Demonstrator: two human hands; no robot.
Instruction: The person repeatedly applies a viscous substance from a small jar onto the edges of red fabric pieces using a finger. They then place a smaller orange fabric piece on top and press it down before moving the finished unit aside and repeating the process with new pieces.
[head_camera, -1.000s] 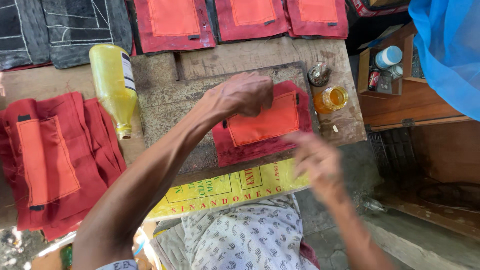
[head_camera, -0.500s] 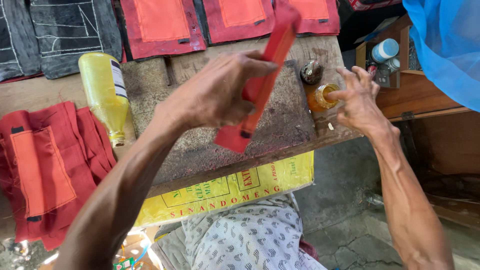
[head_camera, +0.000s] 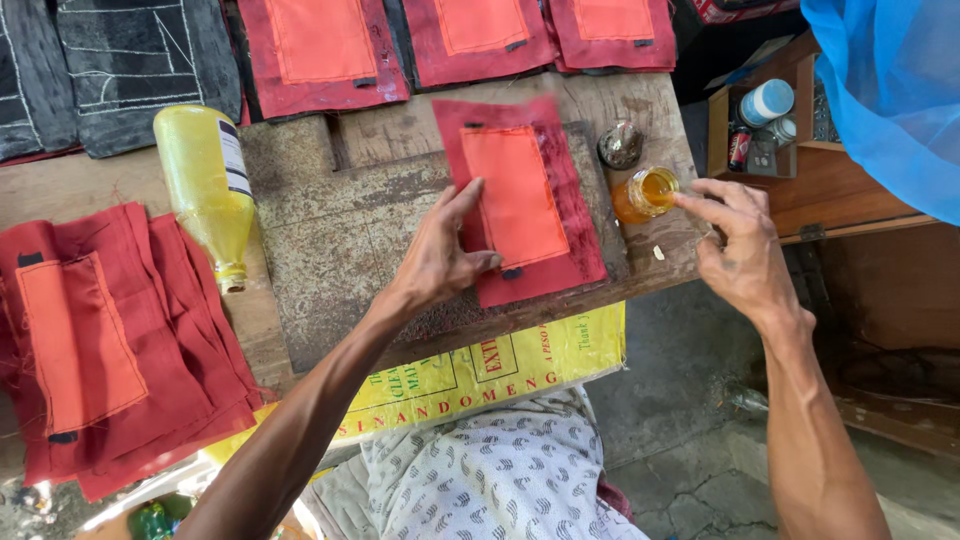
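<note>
— Hands? Left hand flat, fingers spread, pinning the red cloth panel with orange patch on the desk.
— Right hand dips fingertips into the small amber glass jar. I'd keep the panel pinned flat.

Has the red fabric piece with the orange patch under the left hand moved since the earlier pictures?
Yes. The red fabric piece with the orange patch was lifted and turned; it now lies upright beside the small amber-filled glass jar, pressed by the left hand.

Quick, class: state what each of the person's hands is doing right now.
Left hand: open, fingers flat on the red cloth piece with an orange rectangular patch.
Right hand: open, fingertips at the small glass jar of orange liquid, holding nothing.
</note>
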